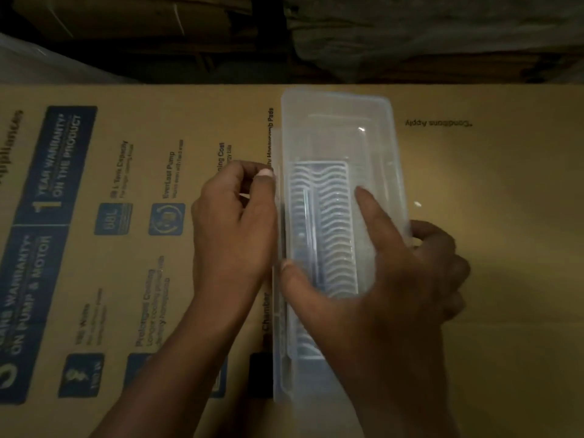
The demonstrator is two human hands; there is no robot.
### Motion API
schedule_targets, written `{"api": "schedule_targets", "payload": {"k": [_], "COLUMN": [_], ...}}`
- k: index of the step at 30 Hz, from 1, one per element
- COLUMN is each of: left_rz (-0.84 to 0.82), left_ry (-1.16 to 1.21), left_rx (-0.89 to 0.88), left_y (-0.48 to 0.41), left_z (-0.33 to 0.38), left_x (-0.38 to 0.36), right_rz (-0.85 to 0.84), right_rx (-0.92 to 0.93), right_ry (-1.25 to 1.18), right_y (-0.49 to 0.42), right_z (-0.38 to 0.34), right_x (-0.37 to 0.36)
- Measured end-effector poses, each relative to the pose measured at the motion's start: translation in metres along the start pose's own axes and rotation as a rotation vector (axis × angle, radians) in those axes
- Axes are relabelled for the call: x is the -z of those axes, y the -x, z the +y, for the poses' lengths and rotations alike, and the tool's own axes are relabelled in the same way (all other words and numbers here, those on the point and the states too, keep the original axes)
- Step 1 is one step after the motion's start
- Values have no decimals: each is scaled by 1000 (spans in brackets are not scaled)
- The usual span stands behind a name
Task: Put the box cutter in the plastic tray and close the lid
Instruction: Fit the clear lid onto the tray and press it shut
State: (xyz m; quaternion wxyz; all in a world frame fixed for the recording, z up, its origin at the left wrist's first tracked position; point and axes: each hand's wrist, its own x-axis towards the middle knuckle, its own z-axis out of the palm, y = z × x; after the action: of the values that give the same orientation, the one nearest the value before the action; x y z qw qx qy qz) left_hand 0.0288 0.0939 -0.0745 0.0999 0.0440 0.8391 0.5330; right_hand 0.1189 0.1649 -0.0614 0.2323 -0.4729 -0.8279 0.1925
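A long clear plastic tray (pixel 339 128) lies lengthwise on a cardboard box, with its clear lid (pixel 392 172) resting on top, slightly skewed. A ribbed white insert (pixel 331 222) shows through the plastic. Beside the ribs lies a slim, long shape (pixel 308 235) that may be the box cutter; blur prevents certainty. My left hand (pixel 230 226) pinches the tray's left rim with fingertips and thumb. My right hand (pixel 395 289) spans the lid: thumb on its left edge, index finger stretched flat on top, other fingers curled over the right edge.
The tray sits on a large flat cardboard box (pixel 493 191) with blue printed panels (pixel 60 172) on its left side. Behind the box's far edge are dark stacked cartons (pixel 132 26) and bundled material (pixel 410 33). The light is dim.
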Motion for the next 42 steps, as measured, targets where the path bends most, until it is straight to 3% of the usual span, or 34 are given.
{"api": "schedule_targets", "payload": {"k": [2,4,10,24,29,31,37,42], "left_rz": [15,10,-108,-56,-89,-94,-47,-35], "left_ry": [-18,-38,-114,-144,-242,-255,-262,-256], "left_rx": [28,45,54,37,-19,-45,-56,-67], "left_y": [-2,-3,2,2,9,9,10,10], "left_z": [-2,-4,-9,-18,-22,-24,-28,-29], "left_x": [0,0,-2,-15,-21,-21,-27,-30], "right_rz": [-270,-343,-358,-369,-485,-572,-409,-402], "right_rx": [-11,-58,-13,14,99,9,-101,-152], "right_ry": [11,-9,90,112,-23,-173,-185,-342], "right_y": [25,24,29,31,31,34,52,51], "right_z": [-15,-9,-5,6,27,41,71,72], "right_x": [4,2,-2,-11,6,19,20,16]}}
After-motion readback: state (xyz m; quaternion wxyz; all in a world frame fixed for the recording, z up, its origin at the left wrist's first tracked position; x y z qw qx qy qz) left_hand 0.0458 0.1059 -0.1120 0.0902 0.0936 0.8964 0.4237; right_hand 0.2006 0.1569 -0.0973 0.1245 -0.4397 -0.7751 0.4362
